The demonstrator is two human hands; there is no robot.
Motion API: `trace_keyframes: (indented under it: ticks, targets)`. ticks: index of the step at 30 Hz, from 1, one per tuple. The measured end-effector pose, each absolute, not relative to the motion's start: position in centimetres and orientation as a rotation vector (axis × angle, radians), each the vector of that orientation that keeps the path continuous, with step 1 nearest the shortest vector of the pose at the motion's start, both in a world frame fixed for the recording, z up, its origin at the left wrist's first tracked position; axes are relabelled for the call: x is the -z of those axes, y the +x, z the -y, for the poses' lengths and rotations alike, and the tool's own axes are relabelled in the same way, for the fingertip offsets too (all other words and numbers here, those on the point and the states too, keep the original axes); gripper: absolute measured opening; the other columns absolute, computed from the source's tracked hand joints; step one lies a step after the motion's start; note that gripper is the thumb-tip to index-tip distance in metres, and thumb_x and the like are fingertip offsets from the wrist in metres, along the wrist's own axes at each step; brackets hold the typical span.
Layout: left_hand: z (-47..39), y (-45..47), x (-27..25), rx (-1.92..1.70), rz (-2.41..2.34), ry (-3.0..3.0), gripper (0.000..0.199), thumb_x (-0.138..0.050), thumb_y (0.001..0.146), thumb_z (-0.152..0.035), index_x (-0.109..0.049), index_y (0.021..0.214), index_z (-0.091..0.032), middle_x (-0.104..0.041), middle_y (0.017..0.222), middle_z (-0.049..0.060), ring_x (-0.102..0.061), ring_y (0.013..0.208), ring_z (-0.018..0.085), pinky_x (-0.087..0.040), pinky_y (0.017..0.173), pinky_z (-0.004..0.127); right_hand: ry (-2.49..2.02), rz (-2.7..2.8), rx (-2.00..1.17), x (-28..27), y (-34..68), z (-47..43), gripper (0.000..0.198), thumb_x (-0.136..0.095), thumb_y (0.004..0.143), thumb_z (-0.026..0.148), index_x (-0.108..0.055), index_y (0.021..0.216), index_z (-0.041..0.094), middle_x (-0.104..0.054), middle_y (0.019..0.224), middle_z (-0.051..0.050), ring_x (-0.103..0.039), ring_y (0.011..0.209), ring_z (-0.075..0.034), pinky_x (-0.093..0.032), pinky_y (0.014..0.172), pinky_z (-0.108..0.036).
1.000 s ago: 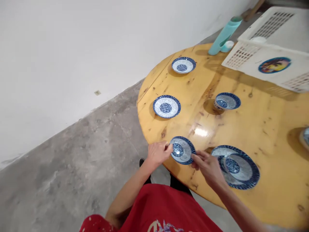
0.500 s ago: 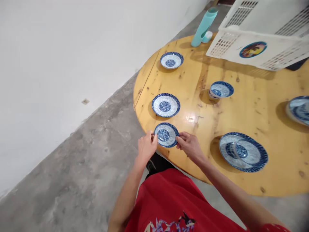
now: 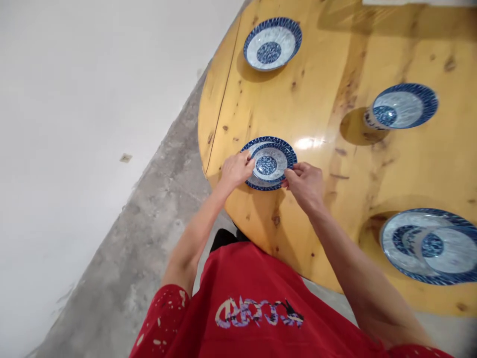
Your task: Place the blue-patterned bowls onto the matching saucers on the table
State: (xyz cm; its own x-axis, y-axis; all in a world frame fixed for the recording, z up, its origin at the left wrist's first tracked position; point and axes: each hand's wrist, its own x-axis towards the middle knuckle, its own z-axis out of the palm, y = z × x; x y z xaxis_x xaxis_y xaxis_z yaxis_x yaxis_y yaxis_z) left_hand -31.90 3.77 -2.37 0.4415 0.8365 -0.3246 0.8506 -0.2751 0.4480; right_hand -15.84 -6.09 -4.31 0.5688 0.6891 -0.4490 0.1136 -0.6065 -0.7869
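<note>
Both my hands grip a small blue-and-white plate (image 3: 274,166) by opposite edges. My left hand (image 3: 237,170) pinches its left rim, thumb on top. My right hand (image 3: 305,185) pinches its right rim, fingers closed together. Directly beneath the small plate is a larger blue-and-white plate (image 3: 266,187), whose patterned rim shows around it. Whether the two plates touch, I cannot tell. The larger one rests near the rounded edge of the wooden table (image 3: 261,219).
Another blue-and-white dish (image 3: 283,44) sits farther up the table. A deep patterned bowl (image 3: 406,107) stands to the right. At the lower right, a large plate (image 3: 458,243) has a smaller bowl (image 3: 432,245) in it. A white wall (image 3: 93,89) runs along the left.
My hands have carried the small plate from the table's near edge forward, over the larger plate. The view has shifted closer, so the bottle and most of the white basket have left it.
</note>
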Motion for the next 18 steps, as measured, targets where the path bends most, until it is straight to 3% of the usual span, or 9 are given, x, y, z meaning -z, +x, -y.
trace_keyframes:
  ticks: [15, 18]
  targets:
    - [-8.0, -31.3, 4.1, 0.115, -1.116, 2.120, 0.021, -0.051, 0.090, -0.024, -0.072, 0.090, -0.020, -0.075, 0.099, 0.008, -0.069, 0.100, 0.026, -0.047, 0.086, 0.034, -2.163, 0.577, -0.902, 7.2, -16.6, 6.8, 0.012, -0.057, 0.081, 0.023, -0.058, 0.092, 0.018, -0.064, 0.066, -0.003, -0.068, 0.060, -0.021, -0.048, 0.047, -0.024]
    - [-9.0, -31.7, 3.6, 0.109, -1.066, 2.107, 0.026, -0.050, 0.094, -0.032, -0.072, 0.089, -0.020, -0.075, 0.100, 0.009, -0.067, 0.101, 0.025, -0.047, 0.087, 0.033, -2.165, 0.526, -0.868, 6.6, -16.9, 7.0, 0.010, -0.060, 0.084, 0.027, -0.060, 0.088, 0.018, -0.064, 0.066, -0.004, -0.065, 0.057, -0.020, -0.050, 0.047, -0.024]
